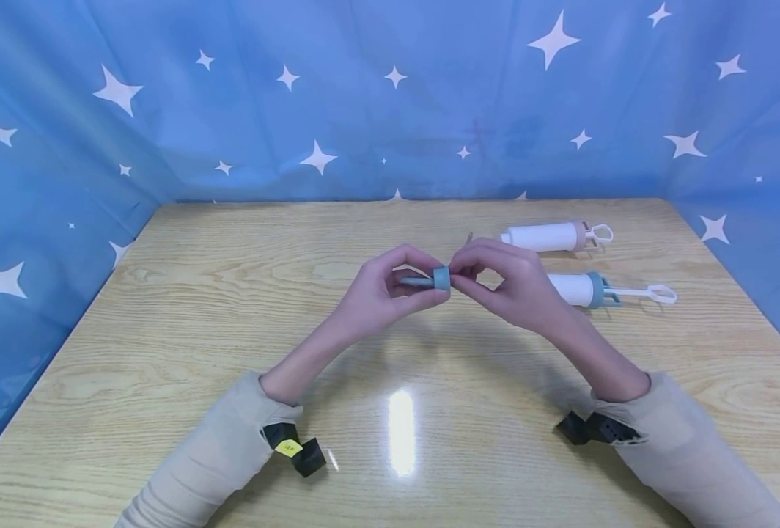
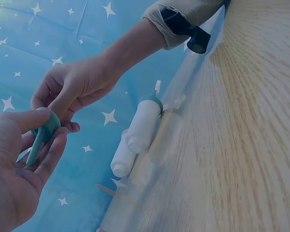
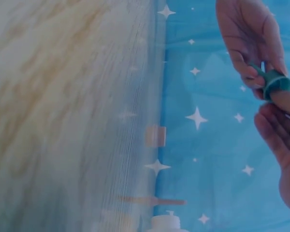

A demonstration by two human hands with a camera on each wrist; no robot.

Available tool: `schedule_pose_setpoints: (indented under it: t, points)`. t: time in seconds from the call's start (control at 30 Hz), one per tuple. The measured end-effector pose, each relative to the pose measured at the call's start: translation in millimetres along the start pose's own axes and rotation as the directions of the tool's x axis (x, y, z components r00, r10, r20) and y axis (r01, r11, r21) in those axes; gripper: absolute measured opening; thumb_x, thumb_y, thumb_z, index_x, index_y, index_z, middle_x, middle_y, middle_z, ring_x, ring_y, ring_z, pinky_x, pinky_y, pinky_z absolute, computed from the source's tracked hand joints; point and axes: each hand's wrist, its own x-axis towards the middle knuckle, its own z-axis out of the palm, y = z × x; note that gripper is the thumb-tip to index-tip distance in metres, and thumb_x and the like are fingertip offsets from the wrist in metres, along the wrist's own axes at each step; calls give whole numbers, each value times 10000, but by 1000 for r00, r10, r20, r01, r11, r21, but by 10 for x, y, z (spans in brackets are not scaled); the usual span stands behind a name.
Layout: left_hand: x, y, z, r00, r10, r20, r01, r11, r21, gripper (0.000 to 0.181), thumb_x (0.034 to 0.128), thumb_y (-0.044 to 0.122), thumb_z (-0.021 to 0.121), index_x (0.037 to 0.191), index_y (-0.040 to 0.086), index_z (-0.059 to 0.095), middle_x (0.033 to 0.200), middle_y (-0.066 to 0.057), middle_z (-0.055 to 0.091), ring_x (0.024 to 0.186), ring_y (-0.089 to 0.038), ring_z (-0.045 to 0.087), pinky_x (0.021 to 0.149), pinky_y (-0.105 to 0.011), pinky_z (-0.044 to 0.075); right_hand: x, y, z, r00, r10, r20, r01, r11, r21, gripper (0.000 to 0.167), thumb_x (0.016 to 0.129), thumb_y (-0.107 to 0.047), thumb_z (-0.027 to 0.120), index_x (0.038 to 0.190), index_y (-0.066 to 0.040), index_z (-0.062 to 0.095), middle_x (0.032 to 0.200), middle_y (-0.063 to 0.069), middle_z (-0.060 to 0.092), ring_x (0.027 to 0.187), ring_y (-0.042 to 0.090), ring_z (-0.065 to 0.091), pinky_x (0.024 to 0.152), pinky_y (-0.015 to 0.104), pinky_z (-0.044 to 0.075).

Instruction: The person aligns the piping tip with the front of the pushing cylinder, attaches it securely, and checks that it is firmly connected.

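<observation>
Above the middle of the table, my left hand point(image 1: 390, 282) grips a teal ring-shaped cap point(image 1: 441, 278) with a flat tab point(image 1: 418, 281) that points back into the palm. My right hand point(image 1: 505, 282) meets it from the other side, its thumb and fingertips pinching at the rim. Seen from the right wrist, the hollow side of the teal cap point(image 3: 278, 86) faces the right hand, and one digit reaches into the opening. Behind the right hand lies a white syringe-like tube point(image 1: 573, 290) with a teal collar and a white loop-handled plunger, partly hidden by that hand.
A second white tube point(image 1: 542, 237) with a pink collar lies farther back on the wooden table point(image 1: 232, 308). A small thin brownish piece point(image 1: 469, 237) shows just behind the right hand. Blue star-patterned cloth point(image 1: 363, 110) hangs at the back and sides.
</observation>
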Motion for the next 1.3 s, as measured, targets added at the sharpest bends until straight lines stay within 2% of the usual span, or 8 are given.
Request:
schedule_pose_setpoints:
  t: [0.13, 0.4, 0.9, 1.0, 1.13, 1.17, 1.23, 1.3]
  points:
    - [3, -16, 7, 1000, 17, 3, -17, 1000, 4, 255, 907, -41, 722, 1144, 1, 638, 1140, -115, 644, 1038, -257, 698, 951, -419, 568, -3, 9, 3, 1000, 11, 3, -11, 1000, 0, 314, 747, 176, 791, 957, -45, 715, 889, 16, 689, 743, 115, 621, 702, 156, 528]
    - [-3, -17, 43, 1000, 1, 5, -1, 1000, 4, 253, 906, -26, 730, 1141, 5, 638, 1167, -101, 637, 1045, -234, 697, 950, -402, 568, -4, 11, -1, 999, 22, 33, -23, 999, 35, 323, 744, 208, 761, 922, -48, 674, 861, 4, 663, 727, 107, 608, 687, 157, 529]
    - [-11, 1, 36, 1000, -15, 1, 15, 999, 40, 266, 906, 4, 744, 1153, 24, 647, 1138, -83, 648, 972, -233, 707, 909, -405, 586, -4, 15, -64, 998, 30, 59, -29, 999, -17, 328, 739, 155, 803, 948, -74, 698, 880, -20, 679, 744, 95, 610, 709, 147, 516]
    - [-11, 4, 30, 1000, -16, -3, 16, 998, 58, 268, 905, 17, 751, 1153, 32, 650, 1133, -72, 655, 964, -231, 703, 893, -390, 591, 4, 26, -88, 998, 24, 62, -23, 1000, -13, 164, 849, 16, 793, 951, -74, 703, 875, -27, 678, 747, 93, 613, 710, 149, 513]
    - [-10, 0, 24, 1000, -9, -4, 10, 998, 65, 265, 905, 13, 749, 1150, 28, 650, 1133, -72, 659, 965, -229, 702, 896, -378, 588, 20, 23, -105, 998, 14, 65, -14, 1000, -3, 156, 855, 15, 788, 950, -74, 702, 864, -31, 672, 742, 90, 612, 701, 152, 514]
    - [-10, -1, 23, 1000, -8, -5, 8, 998, 64, 264, 904, 11, 749, 1148, 27, 650, 1131, -72, 660, 964, -230, 702, 895, -378, 589, 22, 22, -111, 998, 18, 68, -18, 1000, -2, 164, 849, 21, 791, 951, -75, 703, 862, -33, 671, 743, 86, 612, 700, 152, 513]
    - [-9, -1, 23, 1000, -6, -5, 6, 998, 63, 262, 903, 8, 749, 1145, 24, 649, 1128, -73, 663, 959, -229, 703, 893, -382, 589, 28, 17, -124, 997, 21, 74, -20, 1000, -4, 284, 773, 117, 800, 951, -82, 704, 859, -37, 671, 743, 79, 611, 698, 154, 514]
    - [-9, 1, 22, 1000, -3, -6, 3, 998, 66, 260, 903, 8, 749, 1143, 24, 650, 1125, -71, 664, 957, -228, 704, 891, -387, 590, 29, 21, -140, 996, 23, 84, -23, 1000, -3, 257, 792, 91, 795, 959, -84, 709, 863, -38, 673, 746, 72, 612, 697, 158, 516]
